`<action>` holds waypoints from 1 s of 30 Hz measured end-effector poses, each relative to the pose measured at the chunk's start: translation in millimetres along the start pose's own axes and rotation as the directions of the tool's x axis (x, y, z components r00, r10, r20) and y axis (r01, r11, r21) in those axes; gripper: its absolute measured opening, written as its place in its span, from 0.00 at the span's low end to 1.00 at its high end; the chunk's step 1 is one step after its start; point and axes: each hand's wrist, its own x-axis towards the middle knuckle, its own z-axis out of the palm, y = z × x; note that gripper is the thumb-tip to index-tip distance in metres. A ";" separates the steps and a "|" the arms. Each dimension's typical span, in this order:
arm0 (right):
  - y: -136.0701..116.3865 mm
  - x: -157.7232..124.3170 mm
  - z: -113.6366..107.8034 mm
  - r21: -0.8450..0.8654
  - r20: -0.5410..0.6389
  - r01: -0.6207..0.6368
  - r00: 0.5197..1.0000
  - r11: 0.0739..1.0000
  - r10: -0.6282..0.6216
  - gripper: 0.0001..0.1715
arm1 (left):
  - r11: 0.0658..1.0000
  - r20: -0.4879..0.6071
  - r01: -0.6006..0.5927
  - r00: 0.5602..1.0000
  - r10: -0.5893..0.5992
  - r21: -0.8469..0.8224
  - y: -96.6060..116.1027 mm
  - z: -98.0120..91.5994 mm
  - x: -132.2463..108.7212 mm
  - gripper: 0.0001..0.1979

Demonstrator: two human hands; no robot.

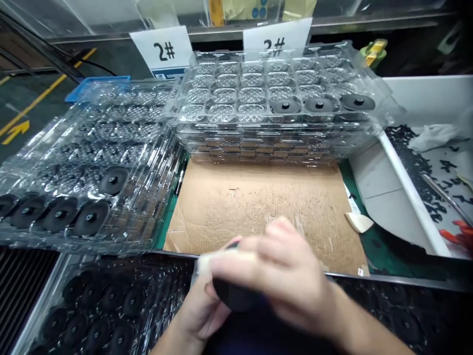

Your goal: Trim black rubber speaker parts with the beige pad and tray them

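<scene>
Low in the view, just past the front edge of the bench, both my hands come together around a dark round plastic part (236, 295). My left hand (205, 308) is closed around it from below and the left. Across its top lies my right hand (284, 271), blurred by motion, with curled fingers. Something whitish (209, 262) shows at the right index fingertip; whether it is a finger cover or a scrap of cloth, I cannot tell. Similar black parts with a central stem (90, 218) sit in the clear blister tray (148, 190) on the left.
A flat cardboard sheet (258, 197) covers the bench middle. Behind it stands a stack of clear trays (281, 140), the top one holding 3 black parts. A white bin (410, 197) at right contains small black pieces and a red-handled tool (458, 234). More filled trays (98, 308) lie below.
</scene>
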 end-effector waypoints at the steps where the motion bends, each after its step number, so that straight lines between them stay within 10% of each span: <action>1: 10.6 -1.8 1.2 0.020 -0.012 -0.124 0.992 0.992 0.125 0.17 | 0.998 0.029 0.001 1.000 0.001 -0.058 0.0 0.2 0.3 0.26; 6: 69.8 -27.4 25.7 0.018 -0.016 -0.596 0.803 0.803 0.596 0.16 | 0.938 0.152 0.054 0.988 -0.001 -0.342 6.3 -4.8 0.8 0.23; 14: 80.8 -73.5 79.5 -0.056 0.114 -0.559 0.819 0.827 0.562 0.17 | 0.891 0.160 0.025 0.986 0.054 -0.453 10.8 -22.1 3.0 0.23; 23: 67.6 -30.6 57.5 -0.095 0.075 -0.553 0.825 0.828 0.560 0.15 | 0.874 0.047 -0.071 0.993 0.106 -0.480 20.6 -34.7 0.7 0.25; 26: 26.1 9.5 47.9 -0.070 -0.051 -0.471 0.882 0.879 0.468 0.16 | 0.888 -0.099 -0.172 0.985 0.143 -0.426 22.4 -33.9 -1.1 0.26; 30: -21.1 40.7 54.1 0.088 0.094 -0.027 0.995 0.996 0.018 0.20 | 0.904 -0.208 -0.262 0.957 0.200 -0.337 30.0 -35.0 -1.4 0.24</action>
